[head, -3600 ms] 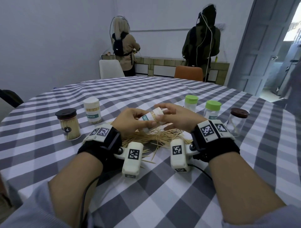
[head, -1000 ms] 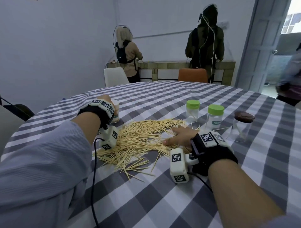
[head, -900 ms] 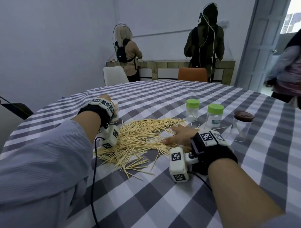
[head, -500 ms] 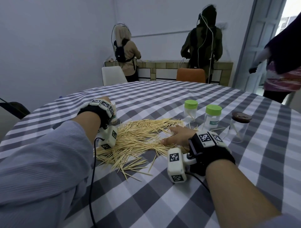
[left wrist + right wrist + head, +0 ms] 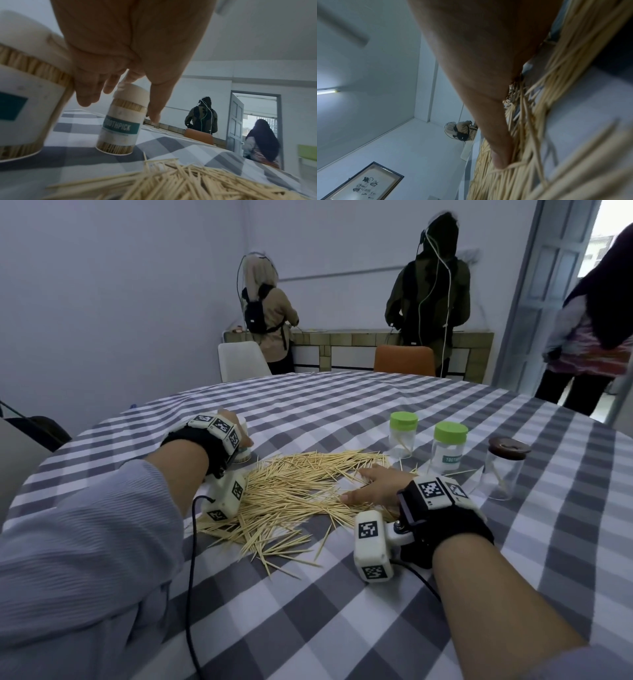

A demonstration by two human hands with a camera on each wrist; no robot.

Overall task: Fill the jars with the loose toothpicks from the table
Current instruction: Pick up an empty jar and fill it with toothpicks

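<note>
Loose toothpicks lie in a wide pile on the checked tablecloth. My right hand rests flat on the pile's right side with straight fingers. My left hand reaches to the far left. Its thumb and fingers curl from above round the lid of a full white-lidded jar, which stands upright on the cloth. A second full jar stands close beside it. Two green-lidded jars and a brown-lidded jar stand beyond my right hand, lids on.
Two people stand with their backs turned at a counter beyond the table. A third person is at the doorway on the right. A white chair and an orange chair are at the far edge.
Since 3.6 s ago the white-lidded jar went from both hands to standing at the left. Over the last second neither hand has moved; a person came in at the right.
</note>
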